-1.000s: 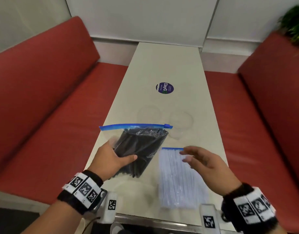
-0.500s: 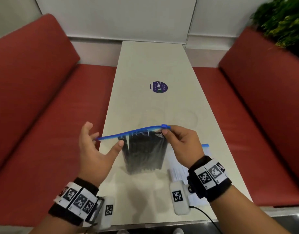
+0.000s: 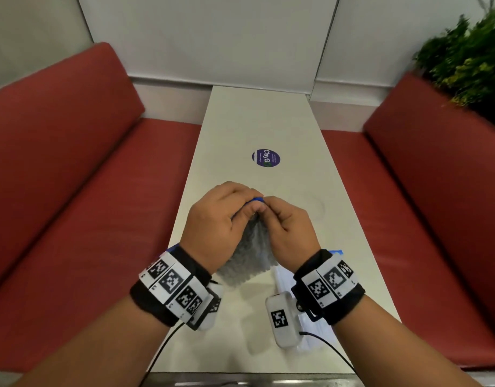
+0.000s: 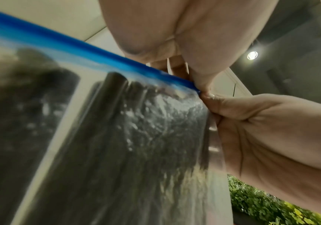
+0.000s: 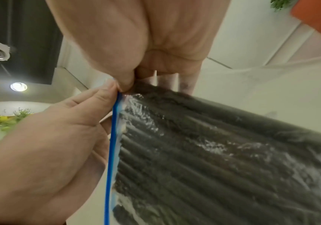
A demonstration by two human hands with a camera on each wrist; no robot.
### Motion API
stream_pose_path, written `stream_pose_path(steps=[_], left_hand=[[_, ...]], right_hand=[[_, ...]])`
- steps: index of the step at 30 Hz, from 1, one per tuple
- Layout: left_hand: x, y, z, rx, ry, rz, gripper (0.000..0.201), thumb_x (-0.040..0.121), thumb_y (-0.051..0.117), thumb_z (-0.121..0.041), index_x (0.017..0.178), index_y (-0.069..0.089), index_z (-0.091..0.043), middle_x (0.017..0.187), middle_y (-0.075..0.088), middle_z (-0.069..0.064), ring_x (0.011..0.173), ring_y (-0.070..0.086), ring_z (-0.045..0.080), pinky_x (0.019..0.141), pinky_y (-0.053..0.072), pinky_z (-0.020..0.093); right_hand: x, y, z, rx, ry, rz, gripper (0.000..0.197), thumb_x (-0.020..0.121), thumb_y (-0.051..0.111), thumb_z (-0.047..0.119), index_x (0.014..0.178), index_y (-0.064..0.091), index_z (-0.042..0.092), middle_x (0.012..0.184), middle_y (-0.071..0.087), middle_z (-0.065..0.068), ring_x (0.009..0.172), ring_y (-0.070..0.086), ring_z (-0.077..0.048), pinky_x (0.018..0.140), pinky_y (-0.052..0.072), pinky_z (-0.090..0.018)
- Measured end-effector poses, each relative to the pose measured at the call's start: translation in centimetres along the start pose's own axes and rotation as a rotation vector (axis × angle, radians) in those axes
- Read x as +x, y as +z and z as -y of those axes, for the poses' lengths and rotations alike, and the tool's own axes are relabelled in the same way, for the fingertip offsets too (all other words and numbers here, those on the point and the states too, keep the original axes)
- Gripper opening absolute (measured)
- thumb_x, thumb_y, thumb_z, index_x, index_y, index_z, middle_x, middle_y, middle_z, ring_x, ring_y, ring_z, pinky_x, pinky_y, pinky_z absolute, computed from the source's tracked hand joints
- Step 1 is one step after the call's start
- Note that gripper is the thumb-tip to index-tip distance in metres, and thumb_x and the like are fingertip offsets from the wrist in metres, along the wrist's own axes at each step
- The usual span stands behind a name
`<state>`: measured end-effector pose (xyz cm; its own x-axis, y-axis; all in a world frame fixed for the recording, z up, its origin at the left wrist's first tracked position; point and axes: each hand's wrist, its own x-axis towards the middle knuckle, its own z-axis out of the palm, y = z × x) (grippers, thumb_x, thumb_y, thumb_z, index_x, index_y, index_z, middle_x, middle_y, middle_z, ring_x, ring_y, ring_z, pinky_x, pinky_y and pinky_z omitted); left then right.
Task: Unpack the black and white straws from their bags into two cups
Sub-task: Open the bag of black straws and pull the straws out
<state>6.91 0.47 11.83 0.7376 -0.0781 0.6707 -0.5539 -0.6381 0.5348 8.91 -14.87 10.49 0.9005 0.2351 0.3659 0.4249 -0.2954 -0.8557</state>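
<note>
A clear zip bag of black straws hangs between my two hands above the table. My left hand and right hand meet at its top, both pinching the blue zip strip. In the right wrist view the strip runs down from the pinch, beside the black straws. The bag of white straws lies flat on the table under my right wrist. One clear cup shows faintly right of my hands. I cannot make out the other cup.
The narrow white table runs away from me, with a round blue sticker in its middle. Red bench seats flank both sides. A green plant stands at the back right.
My left hand, open beside the bag half a second ago, has come in and pinched the zip strip next to my right hand. The bag now hangs folded between them.
</note>
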Motion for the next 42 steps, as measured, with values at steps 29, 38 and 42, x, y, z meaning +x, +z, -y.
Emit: stream_pose_path(steps=[29, 38, 42], left_hand=[[-6.0, 4.7, 1.2, -0.553, -0.752, 0.109, 0.064, 0.052, 0.091, -0.041, 0.110, 0.069, -0.027, 0.105, 0.078, -0.013, 0.103, 0.073, 0.006, 0.094, 0.057, 0.032], [-3.0, 4.5, -0.8, -0.597, -0.693, -0.087, 0.051, 0.080, 0.065, -0.063, 0.113, 0.069, -0.024, 0.108, 0.078, -0.006, 0.104, 0.072, 0.010, 0.085, 0.056, 0.023], [-2.3, 5.3, -0.9, -0.907, -0.875, -0.068, 0.064, 0.090, 0.044, -0.067, 0.128, 0.064, -0.020, 0.125, 0.071, 0.011, 0.120, 0.066, 0.028, 0.107, 0.046, 0.049]], right_hand=[[2.8, -5.0, 1.2, 0.786, 0.208, -0.033, 0.026, 0.103, 0.047, 0.017, 0.084, 0.066, 0.011, 0.082, 0.073, -0.003, 0.080, 0.069, -0.017, 0.081, 0.057, -0.034], [-0.5, -5.4, -2.2, 0.269, 0.130, 0.319, 0.052, 0.092, 0.058, 0.039, 0.135, 0.044, 0.013, 0.126, 0.063, -0.003, 0.116, 0.064, -0.010, 0.098, 0.054, -0.034], [-1.4, -5.5, -3.4, 0.100, 0.154, 0.440, 0.082, 0.082, 0.078, 0.032, 0.148, 0.029, 0.030, 0.129, 0.059, 0.015, 0.118, 0.061, -0.002, 0.101, 0.053, -0.033]])
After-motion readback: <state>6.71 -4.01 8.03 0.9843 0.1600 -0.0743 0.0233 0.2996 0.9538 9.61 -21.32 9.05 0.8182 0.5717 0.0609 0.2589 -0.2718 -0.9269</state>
